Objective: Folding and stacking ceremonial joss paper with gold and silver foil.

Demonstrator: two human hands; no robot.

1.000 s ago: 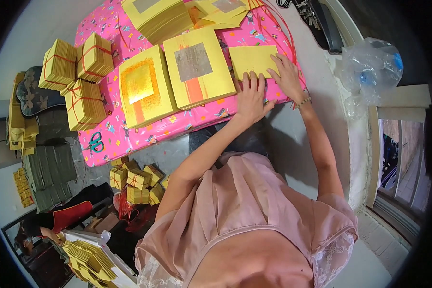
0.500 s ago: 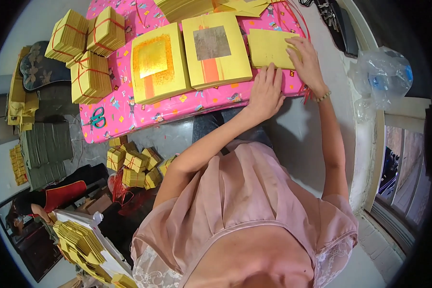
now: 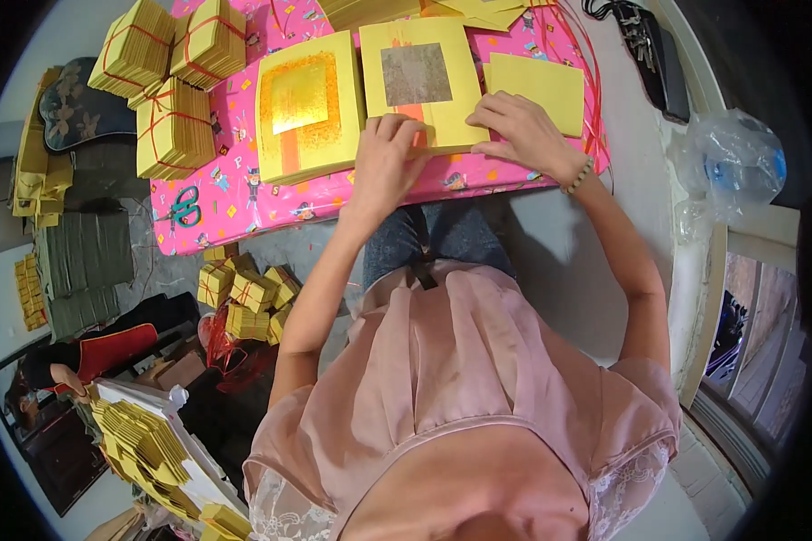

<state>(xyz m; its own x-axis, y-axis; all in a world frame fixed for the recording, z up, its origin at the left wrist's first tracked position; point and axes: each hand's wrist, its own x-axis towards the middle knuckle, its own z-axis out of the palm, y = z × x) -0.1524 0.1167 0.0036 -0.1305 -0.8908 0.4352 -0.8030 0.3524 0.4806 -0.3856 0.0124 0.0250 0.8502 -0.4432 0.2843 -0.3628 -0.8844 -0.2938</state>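
At the pink cartoon-patterned desk, the left hand and right hand curl loosely around the near corners of a yellow paper stack with a grey square. Grip unclear; apparently taking a sheet, which calls for pinching one edge.

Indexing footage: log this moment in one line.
left hand: at grey-square paper stack, near-left corner | right hand: at stack's right edge

Table has 3+ tied bundles, 1 gold-square stack, 1 grey-square stack, 1 plain yellow piece. 1 scissors.
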